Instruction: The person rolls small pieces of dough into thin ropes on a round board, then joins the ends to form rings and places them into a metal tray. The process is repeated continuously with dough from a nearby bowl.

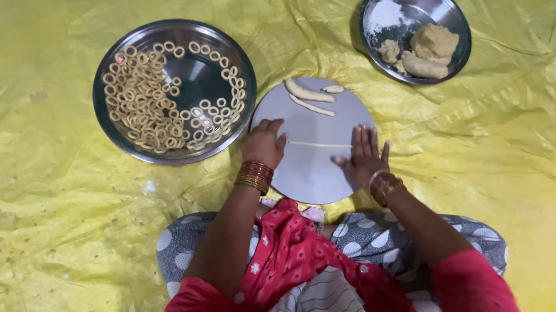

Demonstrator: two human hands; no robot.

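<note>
Head view, looking down: thin dough rope (319,144) stretched straight across middle of round grey board (307,173), both hands on its ends. Left hand (265,142) loosely curled, fingertips pressing rope's left end. Right hand (365,156) flat, fingers extended and close together over right end. Thicker dough pieces (308,95) at board's far edge. Left of board, touching it, steel plate (111,121) filled with small dough rings (149,105). Farther right, well apart, steel bowl (389,20) with dough lumps (427,51). Yellow sheet (30,219) underneath everything.
</note>
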